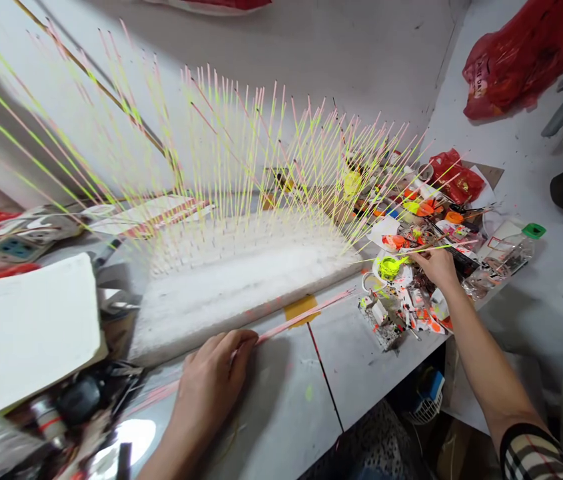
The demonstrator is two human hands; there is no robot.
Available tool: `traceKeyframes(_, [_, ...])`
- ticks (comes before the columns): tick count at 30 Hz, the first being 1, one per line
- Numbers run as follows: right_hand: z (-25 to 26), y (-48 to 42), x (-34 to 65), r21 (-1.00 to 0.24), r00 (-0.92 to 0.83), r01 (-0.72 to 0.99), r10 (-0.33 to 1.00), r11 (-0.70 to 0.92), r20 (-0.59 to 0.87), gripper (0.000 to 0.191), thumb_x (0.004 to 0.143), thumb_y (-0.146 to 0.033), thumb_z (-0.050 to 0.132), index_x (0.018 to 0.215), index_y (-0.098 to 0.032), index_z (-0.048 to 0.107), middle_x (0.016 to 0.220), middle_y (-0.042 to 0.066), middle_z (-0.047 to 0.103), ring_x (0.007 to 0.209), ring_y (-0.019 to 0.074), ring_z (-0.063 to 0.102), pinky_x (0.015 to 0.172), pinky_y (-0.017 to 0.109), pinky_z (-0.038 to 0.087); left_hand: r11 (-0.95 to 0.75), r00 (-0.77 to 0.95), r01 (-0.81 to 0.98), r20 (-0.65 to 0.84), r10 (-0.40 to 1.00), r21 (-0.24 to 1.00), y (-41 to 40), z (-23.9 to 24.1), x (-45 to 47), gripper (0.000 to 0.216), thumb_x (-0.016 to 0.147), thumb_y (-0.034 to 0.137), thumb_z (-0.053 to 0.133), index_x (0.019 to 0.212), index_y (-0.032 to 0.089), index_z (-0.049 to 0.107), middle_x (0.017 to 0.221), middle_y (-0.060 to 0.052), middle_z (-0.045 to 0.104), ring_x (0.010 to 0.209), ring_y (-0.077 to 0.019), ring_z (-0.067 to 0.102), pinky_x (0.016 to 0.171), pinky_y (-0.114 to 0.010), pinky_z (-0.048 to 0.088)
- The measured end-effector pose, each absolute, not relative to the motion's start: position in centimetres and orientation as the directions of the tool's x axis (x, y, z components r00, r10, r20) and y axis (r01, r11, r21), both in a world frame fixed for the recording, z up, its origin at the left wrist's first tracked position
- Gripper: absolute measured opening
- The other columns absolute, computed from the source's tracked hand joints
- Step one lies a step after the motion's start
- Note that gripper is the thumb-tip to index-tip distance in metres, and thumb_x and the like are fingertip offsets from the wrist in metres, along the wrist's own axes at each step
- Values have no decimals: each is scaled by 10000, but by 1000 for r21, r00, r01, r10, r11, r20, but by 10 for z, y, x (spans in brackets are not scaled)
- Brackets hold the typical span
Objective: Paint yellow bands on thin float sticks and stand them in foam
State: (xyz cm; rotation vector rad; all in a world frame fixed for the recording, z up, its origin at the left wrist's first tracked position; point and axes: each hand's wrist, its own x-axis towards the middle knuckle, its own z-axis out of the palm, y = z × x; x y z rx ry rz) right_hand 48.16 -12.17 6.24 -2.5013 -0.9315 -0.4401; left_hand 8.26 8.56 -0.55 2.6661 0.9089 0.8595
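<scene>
My left hand (211, 383) rests on the grey table, its fingers closed on a bundle of thin pink sticks (306, 313) lying flat along the table. My right hand (438, 265) reaches out to the right and pinches a thin brush-like stick (424, 248) whose tip is over a small pot of neon yellow paint (389, 267). Between the hands stands a white foam block (241, 280) stuck full of upright thin sticks (261, 153) painted yellow and pink.
Paint pots, orange and yellow lids and spattered scraps (411, 307) crowd the table at right. A clear plastic bottle with a green cap (506, 257) lies beyond them. Red plastic bags (521, 57) sit at top right, a white board (26, 333) and a power strip (16, 248) at left.
</scene>
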Motion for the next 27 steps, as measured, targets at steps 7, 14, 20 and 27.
traceKeyframes(7, [58, -125, 474, -296, 589, 807, 659, -511, 467, 291, 963, -420, 576, 916, -220, 782, 919, 53, 772, 847, 220, 728, 775, 288, 535, -832, 612, 436, 565, 553, 343, 77, -1, 85, 295, 954, 374, 425, 876, 251, 681, 822, 1, 728, 778, -189, 677, 696, -306, 484])
traceKeyframes(14, [50, -137, 459, -234, 423, 906, 766, -353, 484, 247, 968, -366, 542, 922, -273, 766, 999, 13, 762, 991, 248, 687, 936, 382, 513, -842, 570, 372, 620, 539, 391, 69, 1, 88, 263, 959, 358, 470, 883, 247, 696, 850, -12, 704, 794, -179, 673, 698, -288, 507])
traceKeyframes(20, [54, -151, 452, -243, 420, 908, 746, -342, 517, 353, 977, -443, 458, 929, -253, 751, 984, 34, 763, 955, 254, 697, 903, 399, 531, -844, 514, 313, 670, 536, 435, 60, 10, 91, 219, 955, 318, 501, 908, 232, 697, 881, -19, 696, 788, -157, 670, 694, -260, 521])
traceKeyframes(27, [59, -180, 433, -414, 539, 842, 570, -346, 621, 458, 866, -694, 521, 882, -300, 754, 946, 89, 757, 852, 274, 720, 765, 404, 547, -896, 495, 294, 749, 441, 333, 8, 20, 74, 234, 959, 153, 482, 1007, 248, 690, 863, -4, 721, 800, -116, 661, 758, -272, 459])
